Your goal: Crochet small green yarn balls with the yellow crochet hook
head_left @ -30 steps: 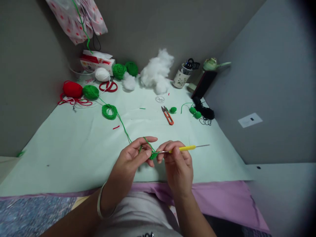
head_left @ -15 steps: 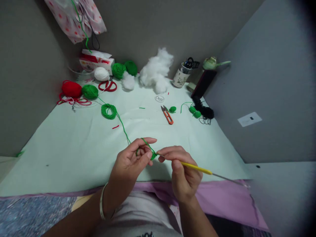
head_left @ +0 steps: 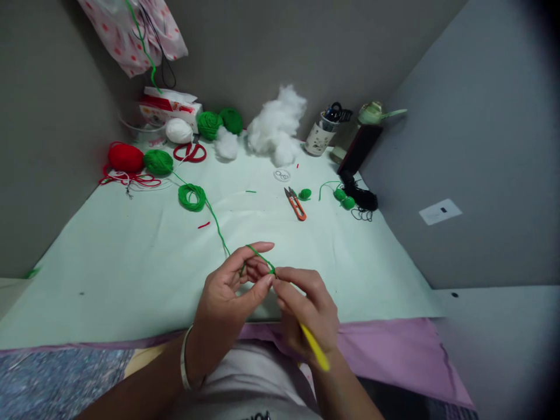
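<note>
My left hand (head_left: 238, 289) pinches a small piece of green crochet work (head_left: 272, 270) between thumb and fingers. Green yarn (head_left: 217, 224) runs from a loose coil (head_left: 191, 198) on the table and passes over my raised left index finger. In my right hand (head_left: 308, 306) is a crochet hook (head_left: 315, 347) with a yellow handle, its back end slanting down toward my wrist. The hook's tip is hidden among the fingers at the crochet work, where both hands meet.
Orange thread snips (head_left: 296, 204) and small green crocheted balls (head_left: 305, 194) lie beyond my hands. White stuffing (head_left: 277, 125), red-handled scissors (head_left: 189, 153), a red yarn ball (head_left: 125, 157) and a pen cup (head_left: 321, 137) stand along the back. Black yarn (head_left: 361, 195) lies at right.
My right hand has turned and moved in against the left fingertips. The hook has swung from pointing out to the right to a steep slant toward me.
</note>
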Tool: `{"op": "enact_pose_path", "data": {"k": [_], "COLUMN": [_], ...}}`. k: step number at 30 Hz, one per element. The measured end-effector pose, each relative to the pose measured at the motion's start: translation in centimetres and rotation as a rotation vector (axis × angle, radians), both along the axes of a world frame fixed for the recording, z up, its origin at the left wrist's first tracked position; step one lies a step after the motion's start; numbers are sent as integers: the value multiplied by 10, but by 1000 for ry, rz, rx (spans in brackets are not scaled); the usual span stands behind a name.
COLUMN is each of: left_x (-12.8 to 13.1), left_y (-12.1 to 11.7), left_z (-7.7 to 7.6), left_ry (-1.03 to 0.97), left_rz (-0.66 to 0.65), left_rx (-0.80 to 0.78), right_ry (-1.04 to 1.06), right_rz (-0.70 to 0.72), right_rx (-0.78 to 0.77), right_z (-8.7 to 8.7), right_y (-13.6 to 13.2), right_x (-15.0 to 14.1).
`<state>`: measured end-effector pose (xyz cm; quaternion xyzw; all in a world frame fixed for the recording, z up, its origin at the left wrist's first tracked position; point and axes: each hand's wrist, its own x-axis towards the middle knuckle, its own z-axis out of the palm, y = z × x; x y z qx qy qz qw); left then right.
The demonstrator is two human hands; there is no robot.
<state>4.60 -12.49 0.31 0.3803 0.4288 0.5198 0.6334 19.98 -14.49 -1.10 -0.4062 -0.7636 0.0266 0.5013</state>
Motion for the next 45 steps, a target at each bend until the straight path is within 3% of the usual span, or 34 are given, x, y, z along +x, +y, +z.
{"op": "enact_pose_path", "data": {"k": [6, 8, 11, 13, 17, 20, 24, 27, 31, 36, 45], "left_x": [-6, -9, -11, -9, -4, -2, -3, -6, -6, -5, -7], "left_y": [10, 13, 14, 11, 6, 6, 10, 14, 15, 10, 9], "left_z": [9, 9, 7, 5, 4, 3, 2, 2, 0, -2, -1], "left_ry": [-364, -395, -350, -301, -215, -183, -321, -440, -382, -278, -280], "left_rz": [-270, -260, -177, -163, -188, -125, -182, -210, -131, -151, -155], "left_rx": [-279, -307, -227, -158, -75, -79, -237, -342, -254, -154, -150], "right_ry": [177, 331, 715, 859, 748, 552, 224, 445, 833, 841, 867], "right_rz": [-17, 17, 128, 199, 186, 107, 11, 21, 163, 226, 305], "right_rx": [-98, -178, -366, -443, -418, -346, -186, -256, -439, -483, -540], "right_z": [-7, -3, 4, 6, 1, -4, -6, -1, 1, -1, -2], "right_y": [-1, 1, 5, 9, 10, 4, 1, 6, 14, 17, 17], "right_x": [-7, -5, -5, -6, -11, -12, -8, -6, -8, -11, -12]}}
